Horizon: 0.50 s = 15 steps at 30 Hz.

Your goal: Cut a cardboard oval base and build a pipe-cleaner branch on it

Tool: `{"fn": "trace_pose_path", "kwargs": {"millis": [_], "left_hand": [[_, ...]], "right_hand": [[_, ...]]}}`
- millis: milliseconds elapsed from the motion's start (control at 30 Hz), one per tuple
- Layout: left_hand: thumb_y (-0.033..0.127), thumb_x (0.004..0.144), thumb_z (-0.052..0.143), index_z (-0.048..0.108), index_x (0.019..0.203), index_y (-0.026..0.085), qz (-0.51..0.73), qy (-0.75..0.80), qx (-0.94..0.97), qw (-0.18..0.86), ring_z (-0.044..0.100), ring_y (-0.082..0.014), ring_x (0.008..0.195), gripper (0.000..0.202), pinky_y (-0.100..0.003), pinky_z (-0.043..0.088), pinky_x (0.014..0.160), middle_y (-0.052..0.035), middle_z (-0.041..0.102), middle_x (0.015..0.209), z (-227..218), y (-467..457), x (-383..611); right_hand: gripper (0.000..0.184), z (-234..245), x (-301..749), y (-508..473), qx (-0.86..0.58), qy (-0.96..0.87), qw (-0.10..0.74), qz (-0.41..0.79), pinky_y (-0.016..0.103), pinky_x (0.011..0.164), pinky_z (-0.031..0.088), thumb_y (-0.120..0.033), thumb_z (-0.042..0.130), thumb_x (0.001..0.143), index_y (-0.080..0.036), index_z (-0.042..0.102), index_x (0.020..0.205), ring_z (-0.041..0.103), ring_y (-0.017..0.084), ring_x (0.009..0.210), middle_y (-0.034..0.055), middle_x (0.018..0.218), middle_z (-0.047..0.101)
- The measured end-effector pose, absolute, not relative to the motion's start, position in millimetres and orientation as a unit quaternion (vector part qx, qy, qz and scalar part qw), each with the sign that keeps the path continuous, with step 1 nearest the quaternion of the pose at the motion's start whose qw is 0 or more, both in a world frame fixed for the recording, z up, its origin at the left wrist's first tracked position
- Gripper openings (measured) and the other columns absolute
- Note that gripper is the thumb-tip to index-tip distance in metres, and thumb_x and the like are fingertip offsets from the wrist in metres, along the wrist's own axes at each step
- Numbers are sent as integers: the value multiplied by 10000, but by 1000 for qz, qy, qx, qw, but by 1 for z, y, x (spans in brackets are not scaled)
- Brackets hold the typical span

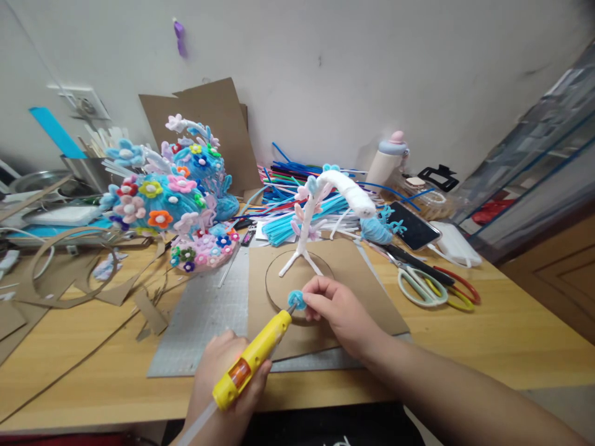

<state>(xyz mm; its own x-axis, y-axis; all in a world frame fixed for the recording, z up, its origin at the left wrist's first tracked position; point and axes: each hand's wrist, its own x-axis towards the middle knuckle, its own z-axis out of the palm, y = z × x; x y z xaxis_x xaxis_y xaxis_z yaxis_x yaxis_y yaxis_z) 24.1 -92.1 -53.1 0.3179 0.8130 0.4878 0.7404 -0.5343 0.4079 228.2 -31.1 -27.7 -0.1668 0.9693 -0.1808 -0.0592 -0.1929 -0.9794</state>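
Observation:
My left hand (227,365) is wrapped round a yellow hot glue gun (256,354), with a pale glue stick (199,424) coming out of its back end. The nozzle meets a small blue fuzzy piece (294,298), which my right hand (328,302) pinches between thumb and fingers. Just behind stands a white curved stem (305,234) of fuzzy wire, with pink and blue petals along it and splayed feet at the base. Those feet rest on a round cardboard disc (274,282), on top of a larger cardboard sheet (372,297).
Finished-looking flower-covered blue ornaments (160,201) stand at left, beside cardboard rings and scraps (39,291). Scissors (421,288), a phone (413,224) and a white power bank (453,243) lie at right. Bundled pipe cleaners (283,228) and a bottle (385,162) are along the wall.

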Motion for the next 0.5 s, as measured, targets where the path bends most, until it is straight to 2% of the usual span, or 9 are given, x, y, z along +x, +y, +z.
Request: {"fn": "trace_pose_path", "kwargs": {"millis": [133, 267, 500], "left_hand": [[311, 906, 409, 463, 630, 206, 368, 494, 784, 76, 456, -157, 559, 300, -293, 346, 548, 18, 486, 567, -51, -95, 28], [322, 923, 372, 546, 763, 225, 412, 487, 763, 105, 489, -188, 655, 256, -349, 342, 648, -9, 563, 661, -46, -98, 33], [395, 913, 409, 591, 768, 210, 440, 478, 752, 110, 503, -190, 658, 297, -334, 334, 659, -24, 588, 668, -46, -96, 36]], "right_hand": [[161, -28, 229, -31, -483, -478, 426, 597, 244, 562, 373, -301, 616, 702, -182, 518, 656, 476, 91, 524, -49, 524, 550], [165, -30, 230, -30, -483, -482, 428, 592, 247, 563, 371, -310, 619, 713, -183, 526, 662, 472, 94, 532, -45, 534, 551], [208, -29, 229, -31, -476, -490, 422, 596, 256, 561, 373, -350, 649, 698, -187, 528, 653, 469, 100, 533, -43, 540, 539]]}}
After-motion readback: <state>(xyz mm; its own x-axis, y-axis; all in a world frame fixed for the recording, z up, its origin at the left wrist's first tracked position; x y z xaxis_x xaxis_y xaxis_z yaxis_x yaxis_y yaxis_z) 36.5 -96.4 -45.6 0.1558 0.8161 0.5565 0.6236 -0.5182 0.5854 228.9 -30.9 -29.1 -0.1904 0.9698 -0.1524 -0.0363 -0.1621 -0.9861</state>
